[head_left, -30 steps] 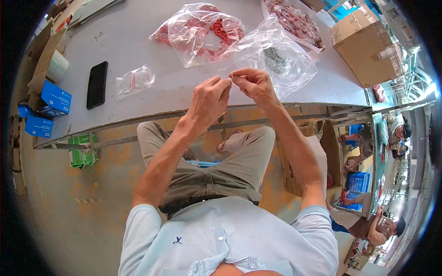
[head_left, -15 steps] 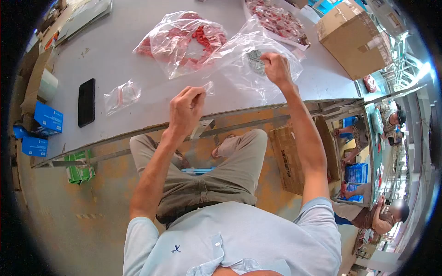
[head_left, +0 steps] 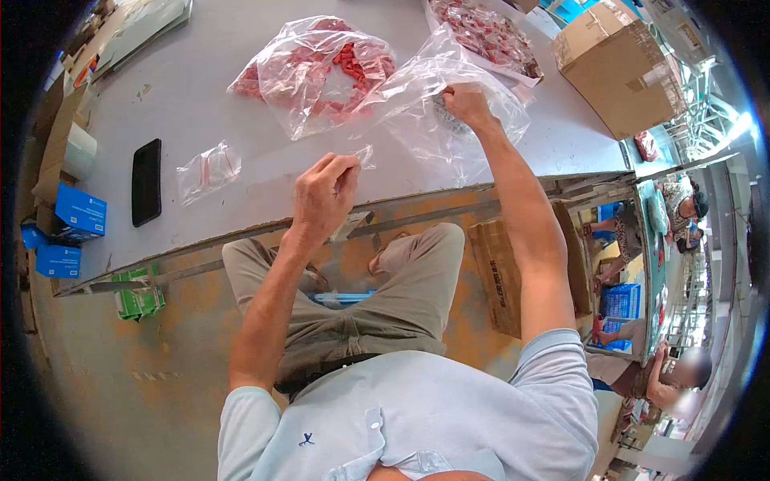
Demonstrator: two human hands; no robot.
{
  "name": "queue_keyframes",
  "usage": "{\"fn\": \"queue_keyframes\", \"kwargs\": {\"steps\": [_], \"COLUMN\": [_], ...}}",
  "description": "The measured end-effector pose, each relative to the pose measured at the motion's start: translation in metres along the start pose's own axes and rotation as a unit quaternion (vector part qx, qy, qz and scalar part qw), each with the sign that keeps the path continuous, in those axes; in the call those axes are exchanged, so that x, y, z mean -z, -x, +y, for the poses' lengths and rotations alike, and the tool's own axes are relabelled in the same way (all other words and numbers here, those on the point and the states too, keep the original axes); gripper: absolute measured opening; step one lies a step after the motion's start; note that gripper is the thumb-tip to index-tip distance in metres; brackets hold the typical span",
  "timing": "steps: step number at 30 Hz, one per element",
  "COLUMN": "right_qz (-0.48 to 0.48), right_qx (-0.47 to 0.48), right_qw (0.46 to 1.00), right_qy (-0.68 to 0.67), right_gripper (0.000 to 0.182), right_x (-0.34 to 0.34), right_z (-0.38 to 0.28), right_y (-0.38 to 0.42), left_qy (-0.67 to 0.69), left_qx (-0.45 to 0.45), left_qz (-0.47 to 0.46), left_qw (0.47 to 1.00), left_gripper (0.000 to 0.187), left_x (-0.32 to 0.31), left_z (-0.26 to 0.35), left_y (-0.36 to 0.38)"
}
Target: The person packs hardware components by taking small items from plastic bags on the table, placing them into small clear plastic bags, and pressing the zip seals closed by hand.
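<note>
My left hand (head_left: 325, 192) is closed in a pinch above the near table edge. A bit of clear plastic bag (head_left: 366, 155) sticks out past its fingertips. My right hand (head_left: 472, 106) reaches over a large open clear bag (head_left: 409, 120), fingers drawn together at a heap of small grey pieces (head_left: 449, 120). The pieces are too small to name, and whatever lies between those fingers is hidden. To the left of this bag is another clear bag (head_left: 297, 56) full of small red parts (head_left: 350, 64).
A small bag with a reddish piece (head_left: 210, 171) and a black phone (head_left: 147, 183) lie at the left. Blue boxes (head_left: 80, 210) stand at the left edge. At the back are a tray of packed red items (head_left: 489, 36) and a cardboard box (head_left: 618, 72). Other people sit at the right.
My right hand has shifted slightly left and away from me, covering more of the grey pieces. The left hand stays nearly in place, still pinching.
</note>
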State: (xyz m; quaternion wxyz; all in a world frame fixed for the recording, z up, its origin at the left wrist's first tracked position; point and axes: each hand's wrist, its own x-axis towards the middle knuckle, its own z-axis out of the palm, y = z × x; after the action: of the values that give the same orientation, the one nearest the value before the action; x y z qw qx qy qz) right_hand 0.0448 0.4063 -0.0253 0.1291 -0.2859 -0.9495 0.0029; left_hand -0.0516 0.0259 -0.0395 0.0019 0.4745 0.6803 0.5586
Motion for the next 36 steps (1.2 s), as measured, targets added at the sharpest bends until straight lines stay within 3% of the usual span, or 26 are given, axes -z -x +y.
{"fn": "queue_keyframes", "kwargs": {"steps": [4, 6, 7, 9, 11, 14, 18, 20, 24, 28, 31, 35, 36], "right_qz": [0.024, 0.037, 0.090, 0.142, 0.033, -0.035, -0.023, 0.048, 0.024, 0.094, 0.158, 0.098, 0.051], "right_qx": [-0.037, 0.027, 0.087, 0.098, -0.043, -0.035, -0.010, 0.093, 0.101, 0.074, 0.128, 0.183, 0.213], "right_qw": [0.999, 0.999, 0.992, 0.971, 0.910, 0.859, 0.858, 0.898, 0.932, 0.919, 0.923, 0.934, 0.952], "right_qy": [0.025, 0.016, 0.027, -0.167, -0.411, -0.509, -0.513, -0.428, -0.347, -0.375, -0.327, -0.290, -0.212], "right_gripper": [0.024, 0.025, 0.018, 0.010, 0.008, 0.010, 0.010, 0.011, 0.012, 0.011, 0.011, 0.013, 0.015], "right_x": [0.021, 0.039, 0.055, 0.078, 0.087, 0.084, 0.066, 0.058, 0.072, 0.086, 0.097, 0.072, 0.049], "right_z": [-0.018, -0.032, -0.052, -0.100, -0.136, -0.171, -0.196, -0.197, -0.201, -0.191, -0.189, -0.198, -0.196], "right_y": [0.024, 0.036, 0.050, 0.085, 0.111, 0.129, 0.124, 0.119, 0.116, 0.096, 0.057, -0.018, -0.038], "left_qy": [-0.021, 0.015, 0.011, -0.022, -0.027, -0.030, -0.019, -0.019, -0.014, 0.040, 0.111, 0.051, 0.024], "left_qx": [0.002, -0.010, -0.004, -0.048, -0.051, -0.065, -0.073, -0.065, -0.073, -0.018, 0.001, 0.019, 0.036], "left_qz": [-0.010, 0.028, 0.031, 0.026, 0.037, 0.030, 0.033, 0.032, 0.036, 0.016, 0.033, 0.056, 0.053], "left_qw": [1.000, 0.999, 0.999, 0.998, 0.998, 0.997, 0.997, 0.997, 0.997, 0.999, 0.993, 0.997, 0.998], "left_gripper": [0.008, 0.005, 0.005, 0.009, 0.009, 0.009, 0.009, 0.008, 0.007, 0.007, 0.007, 0.008, 0.008], "left_x": [-0.001, -0.004, -0.004, -0.003, -0.004, -0.004, -0.003, -0.003, -0.002, 0.006, 0.023, 0.038, 0.039], "left_z": [0.001, 0.003, 0.002, -0.002, 0.000, 0.003, 0.001, 0.002, 0.001, 0.004, 0.003, -0.010, -0.015], "left_y": [0.001, 0.001, 0.003, 0.001, 0.000, 0.002, 0.001, 0.003, 0.002, 0.003, -0.001, 0.001, 0.000]}}
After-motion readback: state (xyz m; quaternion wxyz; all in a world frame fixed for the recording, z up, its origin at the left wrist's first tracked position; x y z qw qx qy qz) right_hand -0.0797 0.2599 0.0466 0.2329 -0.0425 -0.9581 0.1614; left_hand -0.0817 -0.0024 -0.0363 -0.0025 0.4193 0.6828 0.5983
